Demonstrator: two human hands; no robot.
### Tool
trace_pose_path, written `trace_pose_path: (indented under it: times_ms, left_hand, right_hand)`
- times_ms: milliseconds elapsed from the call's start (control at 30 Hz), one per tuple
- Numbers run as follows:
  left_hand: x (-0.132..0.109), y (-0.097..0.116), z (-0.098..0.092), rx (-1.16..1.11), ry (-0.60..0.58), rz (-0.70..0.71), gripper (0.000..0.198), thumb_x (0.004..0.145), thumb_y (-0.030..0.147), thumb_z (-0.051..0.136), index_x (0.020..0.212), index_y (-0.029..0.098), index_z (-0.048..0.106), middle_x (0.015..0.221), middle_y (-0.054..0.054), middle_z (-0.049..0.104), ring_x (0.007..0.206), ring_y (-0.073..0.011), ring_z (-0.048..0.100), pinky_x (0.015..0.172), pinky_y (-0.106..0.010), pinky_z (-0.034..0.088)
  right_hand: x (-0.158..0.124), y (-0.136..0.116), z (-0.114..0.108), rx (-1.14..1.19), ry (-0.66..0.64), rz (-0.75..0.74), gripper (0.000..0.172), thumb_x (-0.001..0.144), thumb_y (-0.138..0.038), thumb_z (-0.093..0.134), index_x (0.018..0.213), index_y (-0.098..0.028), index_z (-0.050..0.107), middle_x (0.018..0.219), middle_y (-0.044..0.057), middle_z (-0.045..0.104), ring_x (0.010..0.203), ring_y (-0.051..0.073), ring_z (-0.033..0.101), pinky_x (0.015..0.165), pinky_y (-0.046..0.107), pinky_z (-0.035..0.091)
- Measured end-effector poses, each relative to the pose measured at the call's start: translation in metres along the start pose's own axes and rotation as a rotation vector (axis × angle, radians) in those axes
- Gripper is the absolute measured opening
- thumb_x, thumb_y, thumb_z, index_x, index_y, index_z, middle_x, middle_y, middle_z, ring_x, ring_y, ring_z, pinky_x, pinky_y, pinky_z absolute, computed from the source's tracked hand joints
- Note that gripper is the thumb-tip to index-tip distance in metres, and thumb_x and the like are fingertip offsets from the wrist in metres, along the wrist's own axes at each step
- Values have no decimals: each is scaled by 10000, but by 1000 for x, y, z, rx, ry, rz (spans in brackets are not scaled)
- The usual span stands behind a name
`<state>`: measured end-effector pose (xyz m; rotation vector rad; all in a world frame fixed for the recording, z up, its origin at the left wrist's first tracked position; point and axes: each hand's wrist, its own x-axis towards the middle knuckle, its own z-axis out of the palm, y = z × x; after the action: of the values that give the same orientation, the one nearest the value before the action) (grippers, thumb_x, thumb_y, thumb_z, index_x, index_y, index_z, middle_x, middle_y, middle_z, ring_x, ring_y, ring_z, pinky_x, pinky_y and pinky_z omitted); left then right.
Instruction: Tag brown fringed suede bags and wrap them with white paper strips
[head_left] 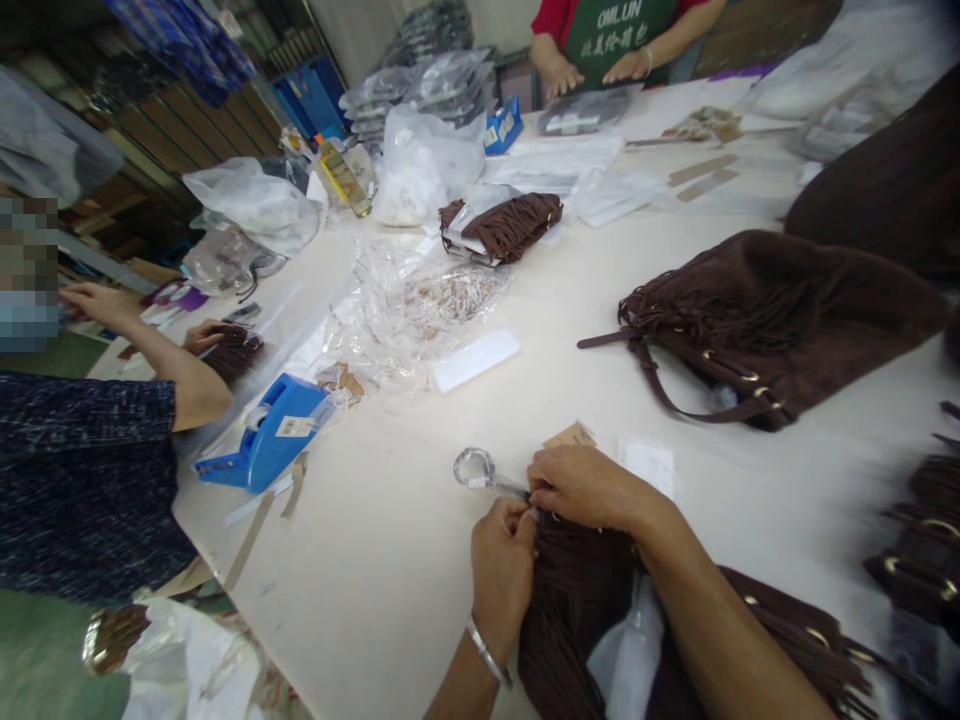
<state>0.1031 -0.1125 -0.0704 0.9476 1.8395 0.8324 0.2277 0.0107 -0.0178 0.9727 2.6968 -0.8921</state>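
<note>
A dark brown fringed handbag (pixel 566 590) lies at the table's near edge, partly under my forearms. My left hand (pixel 504 560), with a silver bangle at its wrist, is closed in a pinch at the bag's upper left edge. Right against those fingertips, my right hand (pixel 585 487) also grips that edge from above. A wrapped ring (pixel 475 467) on a short strap sticks out beyond my fingers. The small part between my fingertips is hidden. White stuffing in plastic (pixel 634 640) shows by the bag. A brown tag (pixel 571 436) lies just past my right hand.
Another brown bag (pixel 825 310) lies at right. A blue tape dispenser (pixel 270 430) stands at left. Clear plastic with strings (pixel 442 300), a fringed bundle (pixel 517 225) and a bottle (pixel 343 178) sit farther back. One co-worker (pixel 82 460) works at left, another (pixel 619 45) across the table.
</note>
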Motion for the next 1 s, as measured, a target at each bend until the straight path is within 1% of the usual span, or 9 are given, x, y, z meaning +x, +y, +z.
trace_pose_path:
  times_ms: [233,400,467,567,667,733,833,933,1000]
  left_hand:
    - [5,1,0,-78,26,36,131,817,263,526,714,192,563,646,40,549,589,-100,472,546,-215,331]
    - [1,5,-17,-383,-109,-144,146,778,269,516,665,207,449,512,92,363,402,-62,273,409,-202,248]
    - [0,7,-25,-490,-126,-174,157,765,274,513,660,213,414,502,99,340,384,-55,223,386,-200,240]
    - [-3,9,-34,-570,-119,-154,144,760,262,502,668,208,406,523,92,385,377,-43,225,390,-198,260]
    - [-4,12,-38,-583,-120,-117,145,789,274,492,683,200,428,561,76,446,373,-36,252,390,-198,265]
    - [-3,15,-39,-591,-133,-97,150,802,278,492,688,197,438,566,72,457,372,-35,254,385,-197,265]
    - [1,21,-39,-596,-149,-91,122,804,265,497,710,195,461,555,77,457,361,-33,238,373,-192,256]
    - [5,28,-39,-577,-153,-62,155,824,275,521,706,191,466,553,76,459,355,-32,255,368,-192,253]
    - [7,30,-39,-559,-85,-2,186,865,329,530,752,185,499,607,61,514,369,-33,303,387,-196,293]
  right_hand:
    - [0,2,4,49,17,-2,192,818,-222,518,862,-186,701,907,74,712,826,209,616,649,275,332]
    - [-2,4,7,122,73,-17,189,809,-204,535,957,-196,652,934,57,692,824,194,603,672,266,340]
    - [-2,4,9,125,67,-17,183,809,-196,541,958,-198,647,931,55,686,821,194,602,669,266,340]
    - [-1,4,9,148,68,-36,209,796,-174,564,988,-200,642,956,58,671,853,196,603,703,267,352]
    - [-3,0,4,189,150,-87,241,785,-140,575,1010,-198,639,1004,62,640,918,197,592,783,272,363]
    - [-3,-5,1,209,216,-126,204,802,-159,586,992,-203,645,1005,53,621,929,190,582,809,274,359]
    - [-3,-10,-2,228,232,-167,129,819,-200,600,934,-208,659,953,33,620,887,174,581,781,263,357]
    - [-1,-11,-1,245,199,-173,111,815,-159,562,842,-193,664,871,19,636,798,148,576,715,243,349]
    - [1,-9,-2,278,198,-164,117,805,-146,551,805,-186,661,829,8,645,755,133,568,684,235,340]
